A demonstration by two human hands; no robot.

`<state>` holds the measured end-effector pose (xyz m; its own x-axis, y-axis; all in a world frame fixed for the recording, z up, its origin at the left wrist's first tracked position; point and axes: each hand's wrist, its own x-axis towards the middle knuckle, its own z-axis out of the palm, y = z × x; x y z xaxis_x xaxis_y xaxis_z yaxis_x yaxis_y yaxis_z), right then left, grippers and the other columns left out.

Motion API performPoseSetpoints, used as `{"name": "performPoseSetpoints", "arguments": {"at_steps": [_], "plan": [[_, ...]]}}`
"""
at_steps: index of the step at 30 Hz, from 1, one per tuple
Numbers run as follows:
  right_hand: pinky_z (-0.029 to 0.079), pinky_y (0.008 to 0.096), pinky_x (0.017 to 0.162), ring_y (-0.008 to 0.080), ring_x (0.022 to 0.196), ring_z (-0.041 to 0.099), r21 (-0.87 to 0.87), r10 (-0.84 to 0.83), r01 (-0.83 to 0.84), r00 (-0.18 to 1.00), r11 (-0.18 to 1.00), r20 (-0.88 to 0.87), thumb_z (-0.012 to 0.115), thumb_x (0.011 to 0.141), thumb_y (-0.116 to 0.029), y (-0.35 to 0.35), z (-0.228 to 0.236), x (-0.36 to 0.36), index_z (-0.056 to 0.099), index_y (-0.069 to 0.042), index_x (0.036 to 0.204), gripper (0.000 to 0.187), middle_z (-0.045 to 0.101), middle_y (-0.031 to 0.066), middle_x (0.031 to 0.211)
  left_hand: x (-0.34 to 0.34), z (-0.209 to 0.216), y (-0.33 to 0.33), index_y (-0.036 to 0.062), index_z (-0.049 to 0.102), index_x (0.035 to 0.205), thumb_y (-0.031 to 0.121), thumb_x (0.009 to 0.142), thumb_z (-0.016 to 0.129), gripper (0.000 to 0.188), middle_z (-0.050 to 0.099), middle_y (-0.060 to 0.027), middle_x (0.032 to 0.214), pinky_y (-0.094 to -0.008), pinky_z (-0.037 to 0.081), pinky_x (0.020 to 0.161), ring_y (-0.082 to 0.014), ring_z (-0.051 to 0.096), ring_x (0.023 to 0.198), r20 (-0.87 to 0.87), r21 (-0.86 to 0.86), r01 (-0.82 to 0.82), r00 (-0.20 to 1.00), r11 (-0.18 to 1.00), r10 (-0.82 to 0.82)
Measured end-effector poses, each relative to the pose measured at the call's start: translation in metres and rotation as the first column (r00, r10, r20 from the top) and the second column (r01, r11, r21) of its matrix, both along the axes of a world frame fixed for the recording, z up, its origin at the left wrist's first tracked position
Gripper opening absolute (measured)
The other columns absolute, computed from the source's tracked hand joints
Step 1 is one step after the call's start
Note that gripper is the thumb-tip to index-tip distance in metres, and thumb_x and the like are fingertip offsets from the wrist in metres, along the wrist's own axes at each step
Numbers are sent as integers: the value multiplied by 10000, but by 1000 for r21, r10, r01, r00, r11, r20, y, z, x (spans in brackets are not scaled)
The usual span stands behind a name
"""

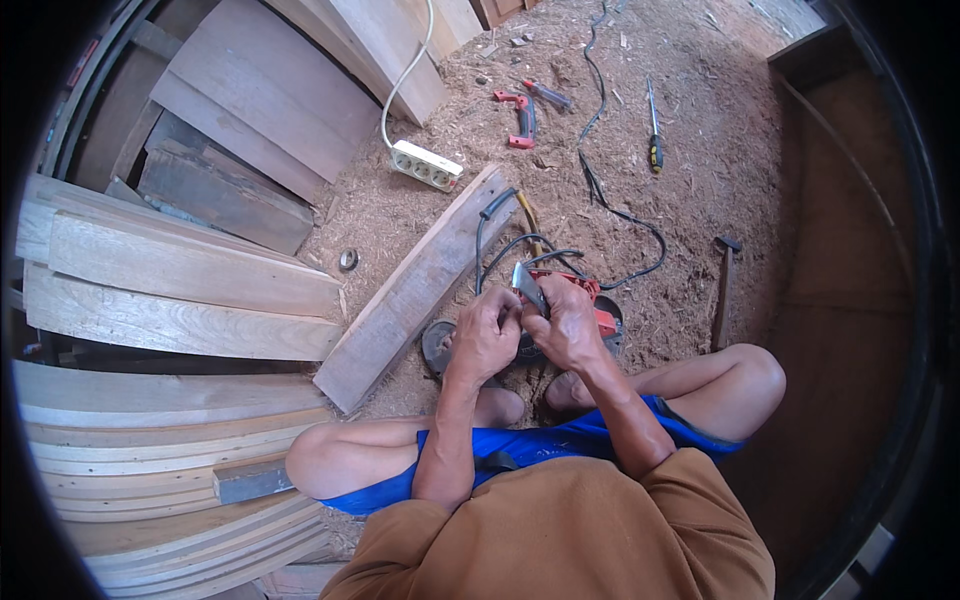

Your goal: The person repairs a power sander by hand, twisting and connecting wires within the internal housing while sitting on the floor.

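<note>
Both my hands meet over a red and black power tool [607,322] lying on the ground between my feet, partly hidden beneath them. My right hand [565,320] is closed on a flat piece with a shiny silver edge and a dark grey body [527,284]; its exact kind does not show. Close beside it, my left hand [485,335] has its fingers curled in a pinch, and whatever is between them is hidden. A black cable [520,240] loops around just beyond my hands. Near it lies a yellow-handled tool [528,213], partly covered by the cable.
A thick wooden plank [415,290] lies at left of my hands. Beyond are a white power strip [427,165], a red and dark handle-shaped part [521,120], a small screwdriver [547,95] and a long one [654,140]. A hammer [724,290] lies right; stacked boards [190,270] line the left.
</note>
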<state>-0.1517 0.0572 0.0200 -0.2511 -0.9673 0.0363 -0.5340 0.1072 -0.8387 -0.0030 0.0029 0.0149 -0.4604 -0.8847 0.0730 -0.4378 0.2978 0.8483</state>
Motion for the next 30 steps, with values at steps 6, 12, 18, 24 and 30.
{"name": "performPoseSetpoints", "arguments": {"at_steps": [6,12,18,24,30], "plan": [[467,474,687,399,763,604,-23,-4,2,996,1000,-85,629,773,-94,-1,0,-3,574,-12,870,139,587,192,776,-3,-10,4,18,609,902,17,904,619,9,613,-82,687,-329,468,587,-157,597,618,-156,310,34,988,950,15],[469,484,695,401,778,610,-70,-17,12,997,997,-79,628,788,-106,-4,-3,-3,575,-16,887,144,600,193,788,-6,-9,3,18,604,899,10,941,579,49,549,22,692,-242,406,552,-31,485,648,-289,494,75,954,867,82],[474,434,622,314,680,612,-137,-34,14,990,990,-139,638,822,-125,-4,-14,-5,601,-23,900,134,612,137,746,-8,-8,3,50,597,894,29,958,544,86,527,36,632,-236,363,457,-30,466,515,-279,426,70,958,902,58],[400,254,459,52,492,472,305,-209,-142,462,942,862,686,911,-191,-4,-3,-22,651,-45,884,153,562,-27,664,1,-13,5,53,596,910,48,968,566,66,555,58,758,-220,385,553,-13,467,655,-517,517,204,848,831,113],[415,257,473,70,499,484,312,-208,-106,543,944,814,651,950,-172,-1,5,-25,670,-35,882,155,572,-12,648,-9,-8,7,22,615,980,66,959,616,49,587,23,785,-224,473,620,-48,546,687,-440,404,46,886,914,149]]}}
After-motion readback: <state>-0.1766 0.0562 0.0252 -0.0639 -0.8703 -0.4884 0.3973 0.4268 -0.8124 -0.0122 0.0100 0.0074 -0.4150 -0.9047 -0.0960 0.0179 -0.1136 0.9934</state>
